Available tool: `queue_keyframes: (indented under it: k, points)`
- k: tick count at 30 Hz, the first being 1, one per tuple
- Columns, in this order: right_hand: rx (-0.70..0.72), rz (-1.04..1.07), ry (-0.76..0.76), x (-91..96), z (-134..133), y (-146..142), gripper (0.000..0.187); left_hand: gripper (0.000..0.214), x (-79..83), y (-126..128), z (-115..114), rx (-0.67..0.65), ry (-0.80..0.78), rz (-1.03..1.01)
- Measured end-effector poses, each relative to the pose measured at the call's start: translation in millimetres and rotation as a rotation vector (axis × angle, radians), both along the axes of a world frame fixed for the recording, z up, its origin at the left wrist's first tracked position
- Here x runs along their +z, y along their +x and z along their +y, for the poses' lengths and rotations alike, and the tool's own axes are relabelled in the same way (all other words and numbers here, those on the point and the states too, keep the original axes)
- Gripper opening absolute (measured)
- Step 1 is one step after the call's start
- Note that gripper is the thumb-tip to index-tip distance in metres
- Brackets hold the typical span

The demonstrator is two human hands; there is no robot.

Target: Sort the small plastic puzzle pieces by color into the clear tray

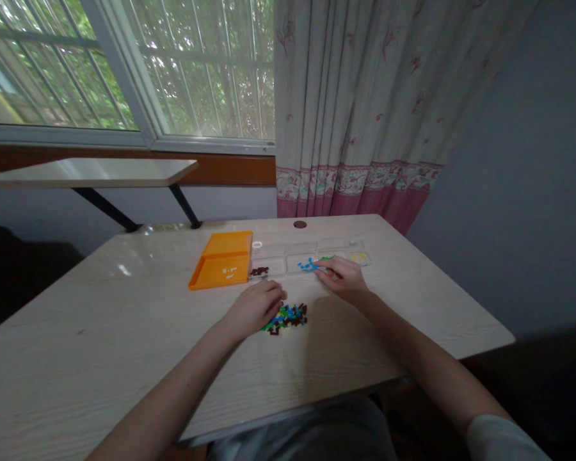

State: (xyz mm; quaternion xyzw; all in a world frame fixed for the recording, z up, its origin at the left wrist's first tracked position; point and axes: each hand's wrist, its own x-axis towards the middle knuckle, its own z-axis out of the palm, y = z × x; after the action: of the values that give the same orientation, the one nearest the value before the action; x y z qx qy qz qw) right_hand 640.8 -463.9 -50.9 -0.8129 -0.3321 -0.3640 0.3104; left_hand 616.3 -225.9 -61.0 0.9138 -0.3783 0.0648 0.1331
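A small heap of coloured pieces (290, 317), blue, green and dark brown, lies on the pale wooden table (125, 333). My left hand (254, 307) rests at the heap's left edge with its fingers curled onto the pieces. My right hand (343, 276) is further back, fingers pinched together over a clear compartment tray (312, 253). In the tray, blue pieces (308, 264) lie just left of my fingertips, brown pieces (259, 271) sit at the left end and yellow ones (359, 257) at the right. What my right fingers pinch is too small to make out.
An open orange box (223, 259) lies left of the tray, its lid flat behind it. A cable hole (299, 224) sits near the table's far edge. Behind are a second table (91, 171), a window and a flowered curtain (360, 109).
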Motion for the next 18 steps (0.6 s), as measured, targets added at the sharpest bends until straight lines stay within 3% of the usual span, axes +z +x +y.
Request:
queue_keyframes:
  k: [8,18]
  points:
    - [-0.044,0.067,-0.033,-3.7,-2,4,0.02,0.022,-2.1,1,1,-0.008,-0.008,0.012]
    - [-0.23,0.31,-0.202,-18.6,-5,27,0.022,0.023,-0.9,2,0,-0.002,0.006,0.013]
